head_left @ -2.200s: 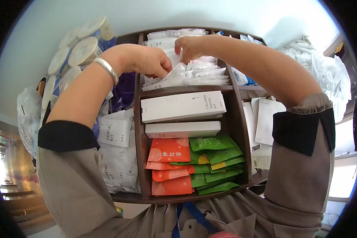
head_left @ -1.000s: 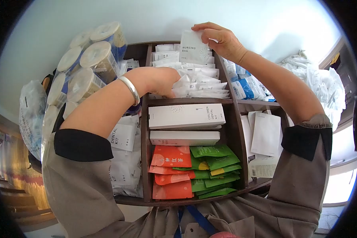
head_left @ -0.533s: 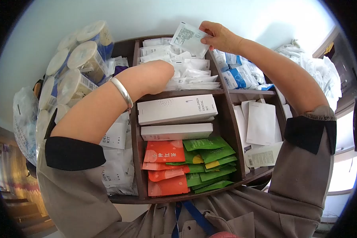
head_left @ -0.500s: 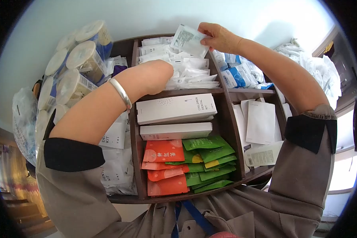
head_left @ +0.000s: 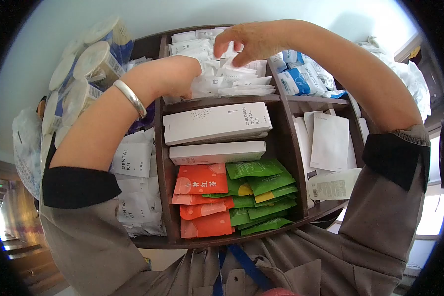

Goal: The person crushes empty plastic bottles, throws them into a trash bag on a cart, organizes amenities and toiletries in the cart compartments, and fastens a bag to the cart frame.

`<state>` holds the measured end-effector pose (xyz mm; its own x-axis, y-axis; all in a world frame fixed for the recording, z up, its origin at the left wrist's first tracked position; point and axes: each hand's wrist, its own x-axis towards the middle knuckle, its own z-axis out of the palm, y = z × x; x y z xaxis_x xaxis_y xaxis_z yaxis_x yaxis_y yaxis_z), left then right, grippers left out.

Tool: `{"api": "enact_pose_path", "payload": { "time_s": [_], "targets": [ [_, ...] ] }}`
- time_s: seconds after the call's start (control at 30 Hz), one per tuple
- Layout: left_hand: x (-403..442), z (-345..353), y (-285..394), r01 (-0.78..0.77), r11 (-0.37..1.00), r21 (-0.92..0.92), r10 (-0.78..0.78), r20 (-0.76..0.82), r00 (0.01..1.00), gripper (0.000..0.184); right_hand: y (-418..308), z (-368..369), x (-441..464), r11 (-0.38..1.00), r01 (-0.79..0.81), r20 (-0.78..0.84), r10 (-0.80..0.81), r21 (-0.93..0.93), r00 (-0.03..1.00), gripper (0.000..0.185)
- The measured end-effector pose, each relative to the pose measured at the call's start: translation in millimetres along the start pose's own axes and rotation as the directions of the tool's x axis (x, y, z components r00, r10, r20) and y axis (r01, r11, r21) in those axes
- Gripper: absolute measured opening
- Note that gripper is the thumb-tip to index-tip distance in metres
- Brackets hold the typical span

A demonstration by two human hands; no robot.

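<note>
My left hand, with a silver bangle on the wrist, is at the left side of the top middle compartment, touching the white packets; its fingers are mostly hidden from view. My right hand hovers over the same packets, its fingers apart and curved downward, with nothing seen between them. Below lie a white box marked Children Dental Kit and a second white box. Nearer to me are red sachets and green sachets, stacked side by side.
Lidded tubs in clear plastic stand at the left, above Dental Kit packets. Blue and white packs fill the upper right compartment, with white envelopes below. A dark wooden divider separates the compartments. White plastic bags are at the far right.
The packet that my right hand held up is no longer in it. That hand has moved left and its fingers have spread. My left hand has shifted left and up.
</note>
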<state>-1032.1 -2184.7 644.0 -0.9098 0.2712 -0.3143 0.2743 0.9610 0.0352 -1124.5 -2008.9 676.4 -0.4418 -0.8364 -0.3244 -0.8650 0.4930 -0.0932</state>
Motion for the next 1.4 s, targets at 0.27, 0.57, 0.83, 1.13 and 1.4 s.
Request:
{"api": "enact_pose_path", "payload": {
  "time_s": [0.27, 0.57, 0.83, 1.13, 1.4],
  "targets": [
    [-6.2, 1.7, -10.9, -0.044, 0.985, -0.165, 0.039, -0.032, 0.999, 0.053, 20.6, 23.8, -8.9, 0.962, -0.115, 0.047, 0.13, -0.249, 0.99, 0.018],
    [0.0, -2.2, -0.4, 0.005, 0.965, -0.264, -0.003, 0.008, 1.0, 0.047, -8.9, 23.8, -4.6, 0.998, 0.045, -0.167, -0.051, -0.044, 0.985, 0.024],
    [-3.0, -3.2, -27.5, -0.058, 0.924, -0.377, 0.115, 0.131, 0.985, 0.067, -27.3, 26.5, -3.3, 0.992, -0.03, -0.199, 0.005, -0.121, 0.98, 0.012],
    [-2.9, -3.0, -26.2, 0.008, 0.741, -0.672, 0.092, 0.114, 0.989, 0.049, -35.0, 46.3, 7.0, 0.822, 0.325, -0.492, -0.548, -0.468, 0.677, 0.004],
    [-11.6, -11.6, -30.7, 0.224, 0.604, -0.765, 0.075, 0.334, 0.94, 0.034, -27.6, 47.4, -10.6, 0.893, 0.224, -0.372, -0.376, -0.391, 0.849, 0.011]
  ]
}}
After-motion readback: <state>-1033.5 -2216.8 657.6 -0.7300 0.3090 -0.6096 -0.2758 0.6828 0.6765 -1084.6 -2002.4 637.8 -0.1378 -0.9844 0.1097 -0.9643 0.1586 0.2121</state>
